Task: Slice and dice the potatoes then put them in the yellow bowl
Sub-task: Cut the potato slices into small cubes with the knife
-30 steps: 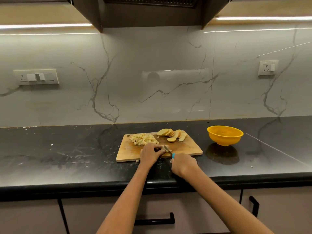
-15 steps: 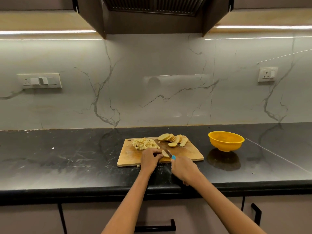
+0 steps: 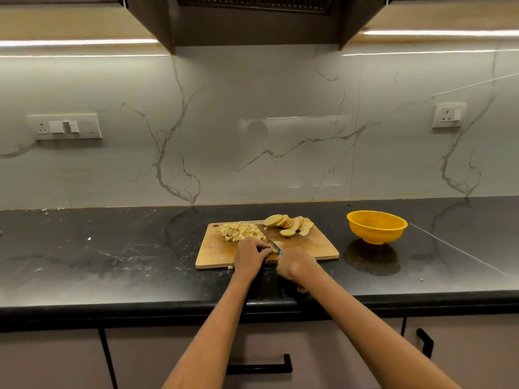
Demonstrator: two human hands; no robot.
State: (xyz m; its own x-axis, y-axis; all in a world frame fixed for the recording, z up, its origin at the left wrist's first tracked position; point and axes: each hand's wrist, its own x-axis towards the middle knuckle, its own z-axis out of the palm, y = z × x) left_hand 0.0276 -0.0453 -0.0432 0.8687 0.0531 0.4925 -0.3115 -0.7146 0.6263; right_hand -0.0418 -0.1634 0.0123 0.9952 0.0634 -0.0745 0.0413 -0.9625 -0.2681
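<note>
A wooden cutting board lies on the black counter. At its back left sits a pile of diced potato; round potato slices fan across its back right. My left hand pinches a potato piece near the board's front edge. My right hand grips a knife with a blue handle, its blade lying against that piece beside my left fingers. The yellow bowl stands to the right of the board and looks empty.
One small potato bit lies on the counter just off the board's front edge. A marble wall with sockets runs behind. Cabinet handles sit below the counter's front edge.
The camera view has shifted slightly. Both hands stay at the board's front edge, with the knife making small movements at the potato piece.
</note>
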